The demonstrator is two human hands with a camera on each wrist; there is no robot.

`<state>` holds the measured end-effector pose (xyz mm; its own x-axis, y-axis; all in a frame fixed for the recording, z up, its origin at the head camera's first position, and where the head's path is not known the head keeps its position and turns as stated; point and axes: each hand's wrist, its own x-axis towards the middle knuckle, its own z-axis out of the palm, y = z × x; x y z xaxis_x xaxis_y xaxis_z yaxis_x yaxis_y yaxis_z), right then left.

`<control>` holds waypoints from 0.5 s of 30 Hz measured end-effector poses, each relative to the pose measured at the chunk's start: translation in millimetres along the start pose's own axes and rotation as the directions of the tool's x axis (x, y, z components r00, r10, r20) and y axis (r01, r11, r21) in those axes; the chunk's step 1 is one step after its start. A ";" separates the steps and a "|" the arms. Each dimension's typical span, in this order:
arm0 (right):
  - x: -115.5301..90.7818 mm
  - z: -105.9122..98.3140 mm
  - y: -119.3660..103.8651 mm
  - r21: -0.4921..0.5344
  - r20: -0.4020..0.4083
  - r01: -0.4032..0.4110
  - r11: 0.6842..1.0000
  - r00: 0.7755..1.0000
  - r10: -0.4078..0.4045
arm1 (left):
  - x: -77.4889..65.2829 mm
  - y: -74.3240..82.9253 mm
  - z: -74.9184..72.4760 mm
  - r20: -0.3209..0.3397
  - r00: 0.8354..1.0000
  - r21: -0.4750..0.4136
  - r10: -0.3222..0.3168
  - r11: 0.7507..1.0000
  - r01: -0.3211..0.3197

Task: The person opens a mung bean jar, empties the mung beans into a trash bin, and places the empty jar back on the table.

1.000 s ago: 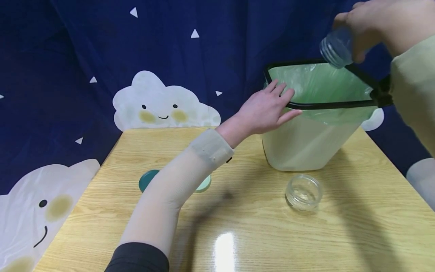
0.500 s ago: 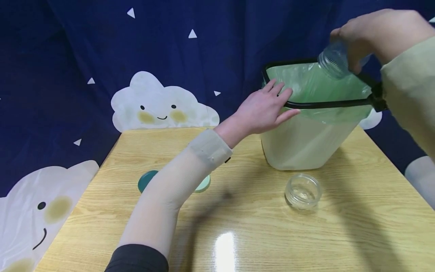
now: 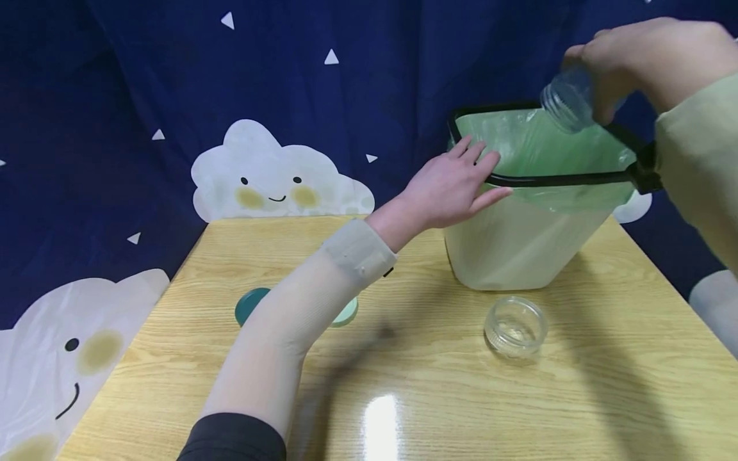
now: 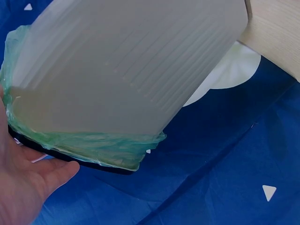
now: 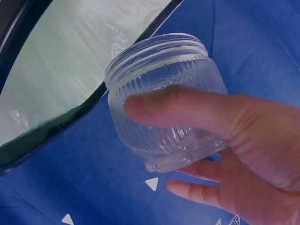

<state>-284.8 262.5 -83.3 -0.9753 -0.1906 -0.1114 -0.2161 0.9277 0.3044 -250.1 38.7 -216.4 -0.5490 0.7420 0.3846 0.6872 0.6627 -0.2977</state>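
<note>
A white waste bin (image 3: pixel 507 250) with a black rim (image 3: pixel 562 180) and a green liner bag (image 3: pixel 524 137) stands at the table's back right. My left hand (image 3: pixel 446 189) rests on its left rim, fingers spread and fairly straight; the left wrist view shows the hand (image 4: pixel 35 183) at that rim. Above the bin's far right corner, my right hand (image 3: pixel 651 61) grips a clear ribbed jar (image 5: pixel 159 77) between thumb and fingers. The lidless jar is tilted, its threaded mouth pointing left and down over the bag.
Another clear jar (image 3: pixel 515 330), without a lid, stands on the wooden table (image 3: pixel 461 403) before the bin. Left of it, a dark teal lid (image 3: pixel 250 305) and a pale green lid (image 3: pixel 347 314) are partly covered by my left forearm. A blue curtain (image 3: pixel 380 83) hangs behind.
My right hand has come down a little with the jar, bringing its mouth lower over the bin. The left hand and the bin hold their places.
</note>
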 end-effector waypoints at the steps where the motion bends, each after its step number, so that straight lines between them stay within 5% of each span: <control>1: 0.9 1.5 1.7 -0.005 -0.006 0.003 1.000 1.000 -0.003 | 0.0 0.1 -0.1 0.000 1.000 0.001 0.001 1.000 -0.001; 15: 7.6 8.8 8.8 0.018 -0.076 0.025 1.000 0.997 -0.024 | -2.5 -1.8 -0.1 0.031 0.999 0.003 -0.020 1.000 0.020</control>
<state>-293.7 272.0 -89.7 -0.9705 -0.2366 -0.0464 -0.2399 0.9281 0.2847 -249.9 35.6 -216.7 -0.5771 0.7316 0.3629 0.6746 0.6775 -0.2930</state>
